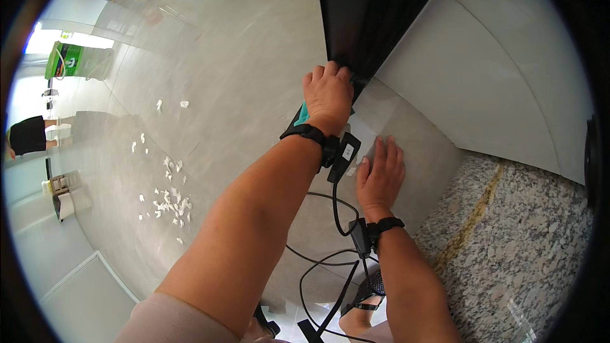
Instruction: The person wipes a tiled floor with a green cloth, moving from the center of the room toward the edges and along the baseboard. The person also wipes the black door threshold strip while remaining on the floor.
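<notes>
My left hand [329, 95] grips a teal cloth [302, 115] against the base of a tall black upright panel [367, 14]. Most of the cloth is hidden under the palm, and the fingertips sink into the panel's shadow. Lower and to the right, my right hand [381, 171] rests on the glossy grey tiled floor [238, 71] with nothing in it, fingers slightly apart. Black straps with small devices circle both wrists, and black cables [305, 271] trail from them towards my feet.
White scraps [174, 202] lie scattered on the floor to the left. A white wall [476, 66] meets a speckled granite slab [519, 243] on the right. Far left are a green container [71, 60] and a person in black shorts [27, 135].
</notes>
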Action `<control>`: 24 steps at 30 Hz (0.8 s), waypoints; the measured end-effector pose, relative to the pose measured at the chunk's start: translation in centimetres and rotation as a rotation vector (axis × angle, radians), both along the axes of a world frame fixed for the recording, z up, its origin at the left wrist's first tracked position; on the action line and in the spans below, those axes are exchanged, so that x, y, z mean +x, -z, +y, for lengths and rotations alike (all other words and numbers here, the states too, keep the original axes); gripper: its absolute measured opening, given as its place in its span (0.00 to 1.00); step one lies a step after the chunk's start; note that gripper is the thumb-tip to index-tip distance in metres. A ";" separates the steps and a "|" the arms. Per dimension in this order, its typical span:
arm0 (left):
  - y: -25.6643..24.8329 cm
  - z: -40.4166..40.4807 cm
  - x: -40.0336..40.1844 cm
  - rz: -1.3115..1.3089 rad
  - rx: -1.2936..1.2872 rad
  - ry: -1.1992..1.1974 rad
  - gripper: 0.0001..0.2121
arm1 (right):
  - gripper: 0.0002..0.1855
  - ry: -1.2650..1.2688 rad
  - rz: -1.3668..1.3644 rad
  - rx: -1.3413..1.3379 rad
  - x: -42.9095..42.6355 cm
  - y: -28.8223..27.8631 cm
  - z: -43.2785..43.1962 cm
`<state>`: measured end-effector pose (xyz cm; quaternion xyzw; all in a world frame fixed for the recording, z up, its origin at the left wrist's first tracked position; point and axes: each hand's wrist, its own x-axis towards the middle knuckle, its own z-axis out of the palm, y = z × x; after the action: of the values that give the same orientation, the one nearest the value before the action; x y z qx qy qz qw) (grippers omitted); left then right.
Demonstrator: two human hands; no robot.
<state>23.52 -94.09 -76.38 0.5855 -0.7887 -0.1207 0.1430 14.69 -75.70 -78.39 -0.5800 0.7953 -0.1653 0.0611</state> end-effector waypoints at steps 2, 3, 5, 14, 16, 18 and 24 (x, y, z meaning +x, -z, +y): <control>0.0 0.6 0.8 0.018 -0.055 0.042 0.11 | 0.29 0.001 0.001 -0.007 0.0 0.1 0.1; -0.1 1.2 1.2 0.036 -0.100 0.061 0.12 | 0.29 0.003 0.000 -0.010 0.1 0.2 0.1; -0.3 1.7 1.8 0.046 -0.148 0.093 0.13 | 0.28 0.000 0.009 -0.022 0.1 0.3 0.1; 0.4 -1.2 0.8 0.293 0.129 -0.003 0.07 | 0.28 0.001 0.019 -0.002 0.0 0.1 0.1; 0.4 -1.3 0.7 0.379 0.182 -0.074 0.07 | 0.28 0.008 0.020 0.000 0.0 0.1 0.1; 0.3 -1.1 0.6 0.441 0.185 -0.137 0.08 | 0.28 0.008 0.018 -0.011 0.1 0.1 0.1; -0.6 -0.1 -0.7 0.805 0.278 -0.397 0.08 | 0.28 0.004 0.031 -0.002 0.1 0.0 0.0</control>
<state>22.79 -94.22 -75.74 0.6453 -0.5196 -0.4130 0.3782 14.75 -75.71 -78.41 -0.5810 0.7972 -0.1572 0.0476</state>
